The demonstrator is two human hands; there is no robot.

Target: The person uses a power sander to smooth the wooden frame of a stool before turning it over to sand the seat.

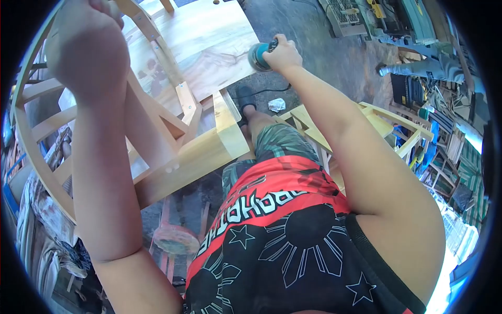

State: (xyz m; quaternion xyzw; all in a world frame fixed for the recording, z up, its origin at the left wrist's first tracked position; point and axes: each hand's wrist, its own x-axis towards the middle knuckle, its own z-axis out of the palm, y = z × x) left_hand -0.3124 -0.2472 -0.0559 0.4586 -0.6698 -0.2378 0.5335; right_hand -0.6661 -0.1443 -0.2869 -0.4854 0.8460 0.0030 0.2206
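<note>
My right hand is wrapped round a teal power sander, held at the right edge of a large pale wooden panel. A dark cord trails from the tool toward the floor. My left hand is raised close to the camera at the upper left. Its fingers look curled, but the top of the frame cuts them off, and whatever they hold is hidden. Beneath the left arm stands a light wooden frame with a curved, slatted side.
A worn round stool stands below the frame. Crumpled white paper lies on the floor near my foot. More wooden framing stands to the right. Cloth hangs at far left. Another person's leg shows at upper right, near stacked equipment.
</note>
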